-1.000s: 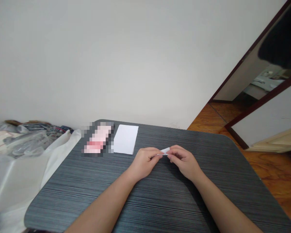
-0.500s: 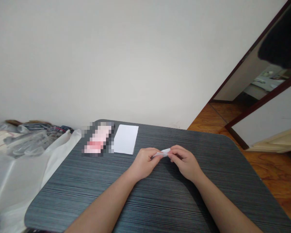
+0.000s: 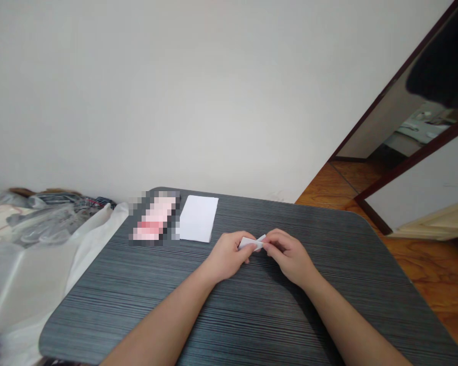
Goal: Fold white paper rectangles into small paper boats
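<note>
A small folded piece of white paper (image 3: pixel 248 243) is held up between my two hands over the dark table. My left hand (image 3: pixel 229 255) is closed on its left part, thumb on the near face. At the paper's right end, the fingertips of my right hand (image 3: pixel 288 254) pinch it. My fingers cover part of the folds. Left of my left hand, a stack of white paper sheets (image 3: pixel 198 218) lies flat on the table.
The dark wood-grain table (image 3: pixel 145 305) stands against a pale wall (image 3: pixel 213 101). A blurred-out pink and white item (image 3: pixel 154 218) lies at its far left. Plastic-wrapped things (image 3: pixel 41 223) are heaped beyond the left edge. A doorway and wooden floor (image 3: pixel 320 183) are at right.
The folded paper has turned slightly in my fingers, showing more of its near flap by my left thumb. My hands have barely shifted. The stack has stayed put.
</note>
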Demonstrator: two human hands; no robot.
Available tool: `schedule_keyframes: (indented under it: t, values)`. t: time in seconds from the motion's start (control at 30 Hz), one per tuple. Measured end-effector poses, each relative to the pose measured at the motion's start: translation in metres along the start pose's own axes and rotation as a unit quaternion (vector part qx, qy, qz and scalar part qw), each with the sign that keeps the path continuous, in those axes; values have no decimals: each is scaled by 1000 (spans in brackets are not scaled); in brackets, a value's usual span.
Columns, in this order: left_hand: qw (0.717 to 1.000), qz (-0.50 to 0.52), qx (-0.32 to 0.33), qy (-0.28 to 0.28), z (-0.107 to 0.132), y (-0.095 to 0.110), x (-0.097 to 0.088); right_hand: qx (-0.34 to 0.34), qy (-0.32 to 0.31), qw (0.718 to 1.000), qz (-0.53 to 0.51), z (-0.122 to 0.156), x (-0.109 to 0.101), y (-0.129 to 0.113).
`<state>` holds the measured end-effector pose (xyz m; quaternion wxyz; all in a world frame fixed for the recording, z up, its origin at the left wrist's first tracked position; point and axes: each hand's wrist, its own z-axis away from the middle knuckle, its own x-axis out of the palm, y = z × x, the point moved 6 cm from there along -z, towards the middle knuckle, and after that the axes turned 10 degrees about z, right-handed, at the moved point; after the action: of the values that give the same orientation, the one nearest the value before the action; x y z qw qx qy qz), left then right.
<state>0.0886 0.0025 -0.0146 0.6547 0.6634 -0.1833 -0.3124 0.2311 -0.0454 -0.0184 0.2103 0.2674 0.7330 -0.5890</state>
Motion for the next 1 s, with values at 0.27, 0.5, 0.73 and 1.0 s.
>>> schedule_keyframes:
  t: [0.27,0.5,0.73,1.0]
  values:
    - [999,44,0,0,0,-1,0,78,-24,991,-103,2,8,17]
    - [995,94,-29,-18,-1,-2,2,101,-49,992,-61,4,5,13]
    - [992,116,-26,-34,-1,-1,2,107,-53,989,-84,5,7,14]
    - [993,112,-31,-11,0,0,0,88,-66,992,-63,4,2,7]
